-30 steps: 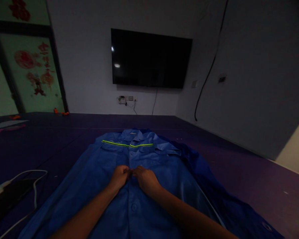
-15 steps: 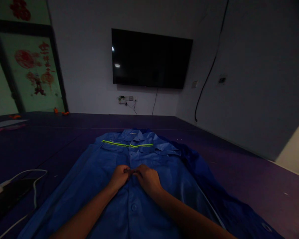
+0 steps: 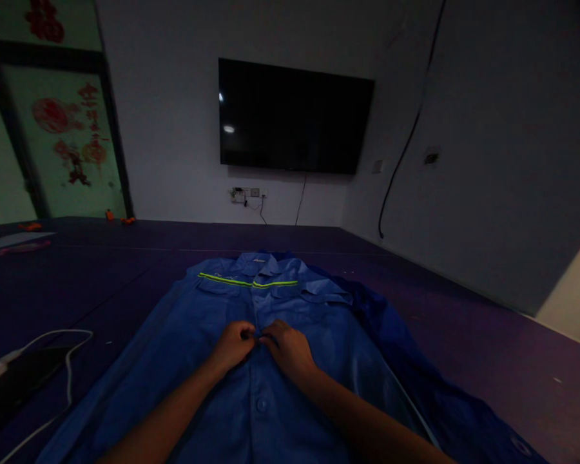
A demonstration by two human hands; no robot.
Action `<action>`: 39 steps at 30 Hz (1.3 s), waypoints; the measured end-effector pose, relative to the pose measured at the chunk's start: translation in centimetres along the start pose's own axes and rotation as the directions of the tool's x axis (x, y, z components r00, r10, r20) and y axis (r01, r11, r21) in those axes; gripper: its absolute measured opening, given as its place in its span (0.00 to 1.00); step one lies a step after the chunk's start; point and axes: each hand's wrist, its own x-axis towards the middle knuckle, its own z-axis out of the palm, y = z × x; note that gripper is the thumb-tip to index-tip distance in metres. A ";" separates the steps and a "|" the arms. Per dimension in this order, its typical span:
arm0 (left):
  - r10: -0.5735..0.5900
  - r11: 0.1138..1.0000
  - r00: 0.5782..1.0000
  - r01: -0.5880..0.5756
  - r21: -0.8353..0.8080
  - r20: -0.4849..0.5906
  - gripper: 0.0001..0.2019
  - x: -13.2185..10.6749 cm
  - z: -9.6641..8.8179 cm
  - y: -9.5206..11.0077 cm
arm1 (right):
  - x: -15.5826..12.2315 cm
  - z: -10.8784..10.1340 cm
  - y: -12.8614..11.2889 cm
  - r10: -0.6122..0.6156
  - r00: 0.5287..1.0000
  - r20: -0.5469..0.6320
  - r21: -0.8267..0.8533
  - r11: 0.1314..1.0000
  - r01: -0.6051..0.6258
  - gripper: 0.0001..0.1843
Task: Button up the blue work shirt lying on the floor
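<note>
A blue work shirt (image 3: pixel 222 386) with a yellow-green reflective stripe (image 3: pixel 247 281) across the chest lies flat, front up, on a dark purple surface (image 3: pixel 488 361), its collar pointing away from me. My left hand (image 3: pixel 233 343) and my right hand (image 3: pixel 287 346) meet at the shirt's centre placket, just below the chest pockets. Both hands have their fingers pinched on the placket fabric, fingertips almost touching. A button (image 3: pixel 261 405) shows on the placket nearer to me.
A white cable (image 3: pixel 58 341) and a dark flat device (image 3: pixel 19 377) lie at the left. A black screen (image 3: pixel 294 116) hangs on the far wall above a socket. Red decorations mark the glass door (image 3: pixel 62 135) at the left. More blue cloth (image 3: pixel 415 374) is bunched right of the shirt.
Both hands have stayed pinched at the same spot on the placket; only the fingers have shifted slightly. The view has drifted down a little.
</note>
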 end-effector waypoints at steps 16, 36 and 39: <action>-0.026 0.999 0.999 0.027 -0.038 0.045 0.03 0.0 -0.3 0.1 | 0.0 0.1 0.1 0.006 1.000 0.008 0.048 0.999 -0.006 0.11; -0.028 1.000 0.996 0.027 0.007 0.086 0.06 0.0 -0.5 0.1 | 0.4 0.7 1.7 -0.069 0.997 0.038 0.137 0.989 0.063 0.12; 0.002 1.000 0.997 -0.003 0.008 0.071 0.07 0.1 -0.3 -0.1 | 0.4 0.5 1.4 -0.053 0.998 0.040 0.128 0.991 0.048 0.12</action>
